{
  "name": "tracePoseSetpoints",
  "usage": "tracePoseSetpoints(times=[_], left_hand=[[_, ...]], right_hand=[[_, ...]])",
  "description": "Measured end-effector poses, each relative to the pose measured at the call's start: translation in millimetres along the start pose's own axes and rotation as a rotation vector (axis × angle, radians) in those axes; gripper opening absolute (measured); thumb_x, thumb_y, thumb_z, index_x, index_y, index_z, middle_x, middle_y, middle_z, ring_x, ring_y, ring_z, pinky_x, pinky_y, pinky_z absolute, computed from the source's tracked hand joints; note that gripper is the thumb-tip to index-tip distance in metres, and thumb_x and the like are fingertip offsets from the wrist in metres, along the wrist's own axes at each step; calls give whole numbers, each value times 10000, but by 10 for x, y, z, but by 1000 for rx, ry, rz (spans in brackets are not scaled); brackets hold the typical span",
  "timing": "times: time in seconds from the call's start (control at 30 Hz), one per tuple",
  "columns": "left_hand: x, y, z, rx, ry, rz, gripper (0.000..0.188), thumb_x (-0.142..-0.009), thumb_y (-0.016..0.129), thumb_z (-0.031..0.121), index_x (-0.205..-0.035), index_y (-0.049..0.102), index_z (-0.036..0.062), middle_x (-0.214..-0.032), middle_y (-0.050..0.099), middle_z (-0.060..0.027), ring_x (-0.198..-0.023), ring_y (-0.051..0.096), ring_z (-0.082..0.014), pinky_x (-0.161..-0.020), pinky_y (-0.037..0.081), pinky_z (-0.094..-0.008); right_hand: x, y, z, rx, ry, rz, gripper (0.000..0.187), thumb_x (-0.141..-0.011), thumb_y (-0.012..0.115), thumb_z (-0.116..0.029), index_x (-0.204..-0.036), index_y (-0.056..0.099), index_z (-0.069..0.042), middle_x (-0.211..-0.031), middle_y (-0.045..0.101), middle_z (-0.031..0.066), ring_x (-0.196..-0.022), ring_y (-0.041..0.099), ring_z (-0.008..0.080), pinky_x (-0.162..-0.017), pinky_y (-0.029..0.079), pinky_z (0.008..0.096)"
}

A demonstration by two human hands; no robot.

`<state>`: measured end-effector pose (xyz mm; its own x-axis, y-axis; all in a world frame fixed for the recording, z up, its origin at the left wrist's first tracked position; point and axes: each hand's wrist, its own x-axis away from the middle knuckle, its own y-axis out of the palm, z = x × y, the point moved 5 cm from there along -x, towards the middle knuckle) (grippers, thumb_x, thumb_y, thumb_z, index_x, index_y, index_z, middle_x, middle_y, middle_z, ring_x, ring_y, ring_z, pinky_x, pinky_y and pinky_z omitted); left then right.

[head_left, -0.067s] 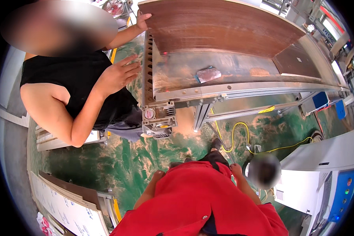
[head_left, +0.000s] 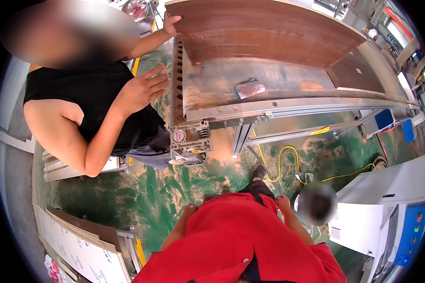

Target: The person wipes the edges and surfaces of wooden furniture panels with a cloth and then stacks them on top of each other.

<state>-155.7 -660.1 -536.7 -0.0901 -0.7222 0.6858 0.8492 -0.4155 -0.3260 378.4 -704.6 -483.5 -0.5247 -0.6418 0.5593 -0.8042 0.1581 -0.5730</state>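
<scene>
My left hand [head_left: 190, 210] hangs low beside my red garment [head_left: 226, 231], over the dusty floor. On the other side my right hand [head_left: 283, 203] hangs close to the cloth as well. Both are small in the view, and their fingers are too hidden to read. Ahead of me stands a metal conveyor frame [head_left: 316, 106]. A brown wood-grain panel [head_left: 269, 35] stands tilted along its far side. A co-worker in a black top touches that panel's left end with one hand [head_left: 171, 23]. Their other hand [head_left: 144, 89] is raised near the frame's left end.
A wrapped block [head_left: 250, 88] lies on the dusty conveyor bed. At the frame's near left corner sits a gear motor [head_left: 190, 144]. A yellow cable [head_left: 295, 158] trails over the green floor. Boards [head_left: 80, 245] lean at lower left; a white machine cabinet [head_left: 359, 226] stands right.
</scene>
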Motion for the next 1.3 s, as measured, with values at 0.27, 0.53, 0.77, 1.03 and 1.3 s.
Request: tracePoseSetpoints(times=[0.27,0.53,0.77,1.03,1.3], left_hand=[[-27,17,36,-3,6,-8,325,-865,530,305,-1012,588,22,-906,640,-131,-786,613,-232,-686,488,-381],[-7,48,10,0,2,-12,315,-863,534,296,-1004,592,20,-901,641,-132,-784,615,-231,-685,488,-379],[-23,71,48,-13,18,-23,307,-861,536,287,-997,595,18,-896,642,-133,-782,616,-231,-684,489,-377],[-130,53,17,-25,41,-21,297,-860,540,277,-988,599,16,-890,643,-134,-780,618,-230,-683,489,-375],[-70,2,8,-38,21,-33,287,-858,543,268,-980,602,14,-884,644,-135,-778,619,-230,-682,489,-374]], right_hand=[[8,32,63,26,-19,-6,250,-770,585,-201,-900,671,-5,-805,667,134,-721,632,214,-644,492,331],[405,-134,-354,-34,102,-56,230,-771,583,-208,-864,683,-22,-797,667,137,-730,633,216,-661,488,343],[309,-105,-190,-7,31,-15,249,-782,570,-206,-882,672,-2,-794,665,144,-746,636,228,-677,484,346],[112,-14,65,114,31,-1,289,-778,571,-264,-926,687,-45,-932,668,171,-914,632,271,-802,473,394],[274,-66,-173,-14,115,-36,229,-771,593,-198,-885,685,-21,-801,669,143,-723,631,222,-644,489,358]])
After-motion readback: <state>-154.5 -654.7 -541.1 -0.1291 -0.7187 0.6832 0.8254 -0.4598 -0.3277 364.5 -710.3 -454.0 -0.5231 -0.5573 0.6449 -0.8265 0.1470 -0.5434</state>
